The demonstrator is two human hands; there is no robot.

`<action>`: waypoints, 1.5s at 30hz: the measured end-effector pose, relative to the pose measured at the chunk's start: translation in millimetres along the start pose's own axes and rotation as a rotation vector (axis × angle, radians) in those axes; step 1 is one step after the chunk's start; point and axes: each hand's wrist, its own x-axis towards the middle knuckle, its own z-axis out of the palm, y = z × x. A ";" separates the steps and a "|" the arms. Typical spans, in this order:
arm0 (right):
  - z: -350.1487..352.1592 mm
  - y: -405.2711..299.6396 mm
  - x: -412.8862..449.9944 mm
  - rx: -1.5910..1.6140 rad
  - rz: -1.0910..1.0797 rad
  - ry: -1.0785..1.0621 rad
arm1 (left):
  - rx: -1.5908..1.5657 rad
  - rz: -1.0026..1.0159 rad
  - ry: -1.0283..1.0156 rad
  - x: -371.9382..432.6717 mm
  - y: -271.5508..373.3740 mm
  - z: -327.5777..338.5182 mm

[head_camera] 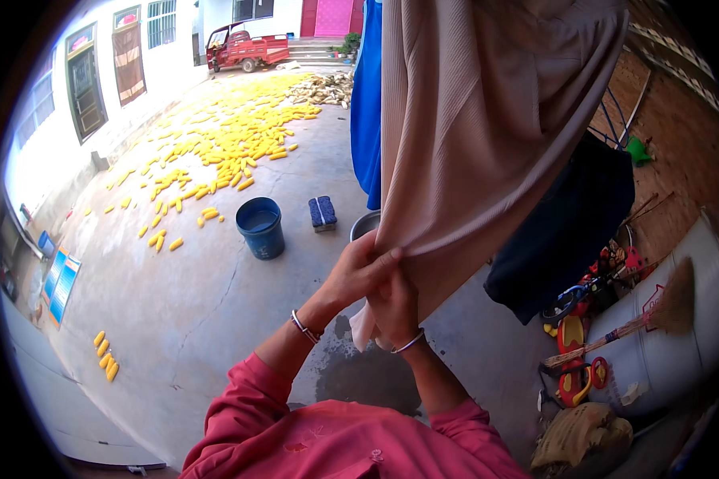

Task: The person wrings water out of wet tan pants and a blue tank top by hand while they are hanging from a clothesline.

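A ribbed beige-pink garment [455, 138] hangs in front of me, its top running past the upper edge of the view. My left hand [359, 269] grips its lower left edge, thumb on top of the cloth. Close against it, my right hand [397, 305] is closed on the same cloth, and a short end of fabric sticks out below. Behind the garment hang a bright blue cloth [366, 114] on the left and a dark navy garment [566, 221] on the right. A metal basin [364, 224] shows partly behind the cloth.
On the concrete stand a blue bucket of water [260, 227] and a blue-topped block [322, 213]. Corn cobs [233, 143] spread towards a red three-wheeled truck [248, 49]. At right, a straw broom [641, 320] leans on a large grey container [665, 359], near riding toys and a sack [581, 434].
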 end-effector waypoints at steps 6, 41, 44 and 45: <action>-50.1 4.3 -10.5 0.038 0.081 0.089 | 0.061 0.012 0.146 1.4 -8.5 -23.9; -75.7 92.3 -30.1 0.491 0.394 0.141 | -0.099 -0.095 0.247 15.9 -58.8 -47.2; -76.2 86.7 -32.4 0.512 0.380 0.209 | -0.024 -0.065 0.127 11.3 -81.8 -36.8; -75.7 84.4 -33.2 0.540 0.394 0.217 | 0.036 -0.036 0.063 9.1 -88.0 -33.2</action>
